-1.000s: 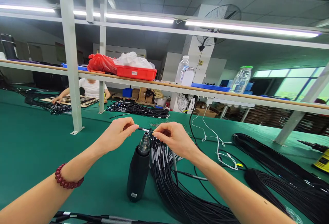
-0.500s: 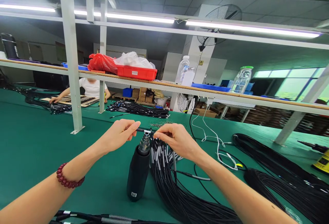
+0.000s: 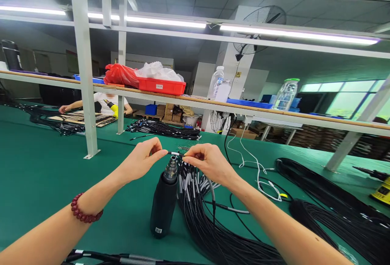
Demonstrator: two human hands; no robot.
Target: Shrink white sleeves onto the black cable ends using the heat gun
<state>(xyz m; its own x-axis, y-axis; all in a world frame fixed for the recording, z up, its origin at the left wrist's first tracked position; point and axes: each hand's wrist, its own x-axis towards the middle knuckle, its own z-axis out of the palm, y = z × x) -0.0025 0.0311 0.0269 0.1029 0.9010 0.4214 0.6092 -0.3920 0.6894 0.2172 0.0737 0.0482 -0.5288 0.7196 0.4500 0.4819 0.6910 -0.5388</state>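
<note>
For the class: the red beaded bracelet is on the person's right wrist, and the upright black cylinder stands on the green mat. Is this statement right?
No, the wrist is wrong. The head view shows the red beaded bracelet on the person's left wrist, not the right. The upright black cylinder does stand on the green mat.

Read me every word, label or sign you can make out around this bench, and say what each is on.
No wording is legible.
White label on the red plastic crate: too small to read.
Small square label on the black cylindrical holder: too small to read.
Yellow triangular warning sign on the pillar: too small to read.
Yellow tool casing: dark markings, blurred.
</note>
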